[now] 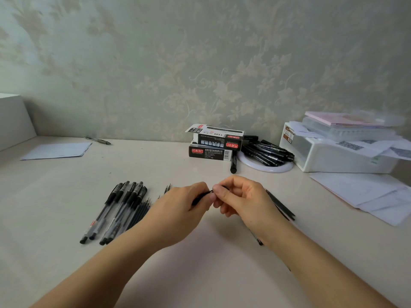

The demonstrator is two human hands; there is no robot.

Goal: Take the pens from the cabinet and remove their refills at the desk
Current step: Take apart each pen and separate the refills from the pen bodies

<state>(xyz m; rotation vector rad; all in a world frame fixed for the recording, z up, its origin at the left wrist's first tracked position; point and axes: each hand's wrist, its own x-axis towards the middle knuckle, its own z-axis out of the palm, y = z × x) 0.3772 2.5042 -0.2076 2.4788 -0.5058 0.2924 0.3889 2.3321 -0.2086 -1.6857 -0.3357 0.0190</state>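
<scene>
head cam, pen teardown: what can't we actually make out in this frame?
- Pen in head view: mostly hidden by left hand and right hand; refill state unclear.
- Dark rods: partly behind right hand.
- Pen boxes: print too small.
- White bin: contents blurred.

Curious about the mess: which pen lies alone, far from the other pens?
The pen at the far left by the wall, beside the paper sheet; all others lie in groups.

Left hand [178, 207] and right hand [242, 196] meet over the desk, fingers [216, 192] curled, pinching together.
</scene>
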